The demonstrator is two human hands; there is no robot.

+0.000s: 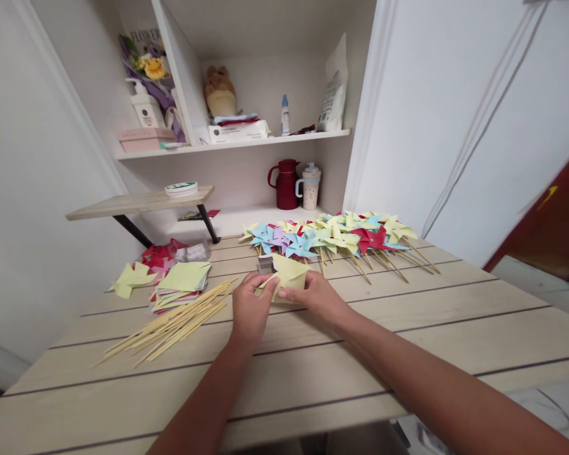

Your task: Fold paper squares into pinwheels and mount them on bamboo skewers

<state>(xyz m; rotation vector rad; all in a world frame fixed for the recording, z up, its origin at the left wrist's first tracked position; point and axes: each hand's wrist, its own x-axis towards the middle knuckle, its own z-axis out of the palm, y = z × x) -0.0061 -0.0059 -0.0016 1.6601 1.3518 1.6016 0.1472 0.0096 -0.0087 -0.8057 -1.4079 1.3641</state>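
A pale yellow sheet of paper [289, 270], partly folded, is held between both hands above the middle of the table. My left hand [252, 305] pinches its left edge between thumb and fingers. On the other side, my right hand [318, 294] grips the paper with the thumb on top; the fingers beneath are hidden. Just behind the paper a small grey box [265, 264] is partly covered. Left of my left hand lie loose wooden sticks [180, 322] and a stack of coloured paper squares [183, 278].
Finished paper pinwheels [332, 237] on sticks are heaped at the back right. A yellow pinwheel shape [131, 279] and a clear container [192, 251] sit at the left. Behind stand a small raised shelf [142, 202], a red jug [287, 184] and a cup [310, 188].
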